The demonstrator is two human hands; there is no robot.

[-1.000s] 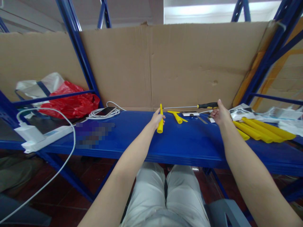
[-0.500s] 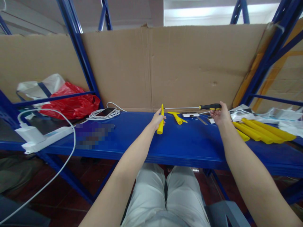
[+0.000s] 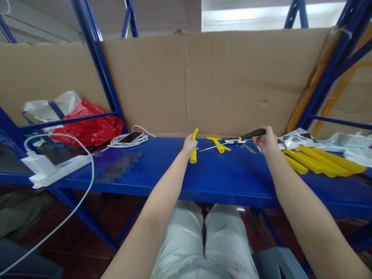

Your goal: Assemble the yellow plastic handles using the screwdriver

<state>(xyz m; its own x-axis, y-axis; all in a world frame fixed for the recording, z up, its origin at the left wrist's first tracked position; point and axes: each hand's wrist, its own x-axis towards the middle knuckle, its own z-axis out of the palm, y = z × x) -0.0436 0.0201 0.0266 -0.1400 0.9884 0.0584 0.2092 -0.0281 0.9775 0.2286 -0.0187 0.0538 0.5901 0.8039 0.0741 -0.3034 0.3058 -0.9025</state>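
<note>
My left hand (image 3: 190,145) is closed around a yellow plastic tube (image 3: 193,157), whose narrow upper end and wider round lower end stick out of the fist. My right hand (image 3: 267,140) grips the black and yellow handle of a long screwdriver (image 3: 225,144). The thin shaft slants down to the left, its tip a little to the right of the held tube and apart from it. Behind the shaft, a yellow branched plastic piece (image 3: 220,147) lies on the blue table (image 3: 226,178).
Several yellow tubes (image 3: 325,162) lie at the right, beside clear plastic bags (image 3: 345,141). A flat metal strip (image 3: 249,148) rests near the branched piece. To the left are a coiled white cable (image 3: 128,141), a power strip (image 3: 62,170) and a red bag (image 3: 90,124). Cardboard (image 3: 226,85) walls the back.
The screwdriver's tip has come away from the upper part of the tube and dropped, so the shaft now slants. My left hand and the tube have shifted slightly left, the tube tilting.
</note>
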